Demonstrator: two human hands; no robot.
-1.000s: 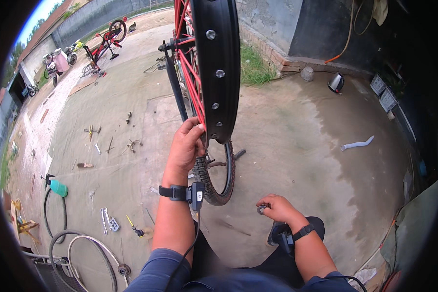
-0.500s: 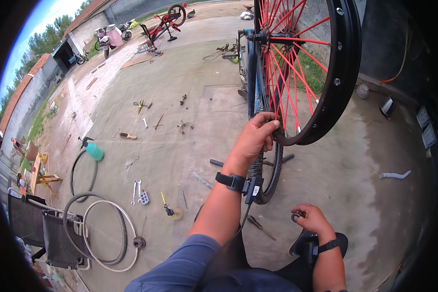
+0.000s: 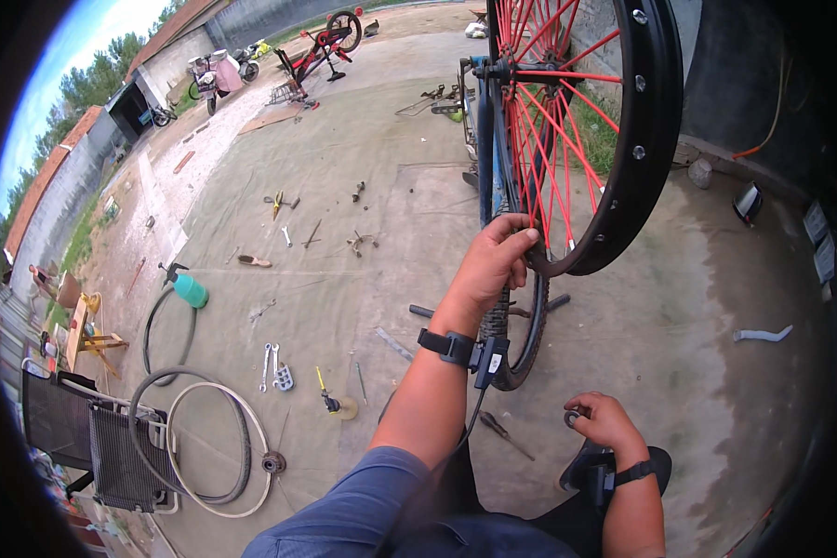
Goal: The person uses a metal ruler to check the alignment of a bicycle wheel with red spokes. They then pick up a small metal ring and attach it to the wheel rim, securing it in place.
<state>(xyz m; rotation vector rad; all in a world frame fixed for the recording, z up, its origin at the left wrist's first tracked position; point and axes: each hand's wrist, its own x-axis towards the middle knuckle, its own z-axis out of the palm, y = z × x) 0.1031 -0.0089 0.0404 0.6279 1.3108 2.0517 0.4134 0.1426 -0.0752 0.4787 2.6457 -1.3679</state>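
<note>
My left hand grips the lower left edge of a black wheel rim with red spokes, its thumb pressed at a spoke's end. The wheel is mounted high on a blue bicycle frame, above a lower tyre. My right hand, low near my knee, is closed on a small round dark metal piece. A long handled tool lies on the ground to its left.
Wrenches, a green pump sprayer, loose tyre and tube rings and a folding chair lie or stand at left. A kettle and pale tube are at right. An upturned red bicycle stands farther back.
Since a second ago the view has swung leftward, so the wheel sits farther right and shows its spokes. My left hand still grips the rim; my right hand still holds the small piece.
</note>
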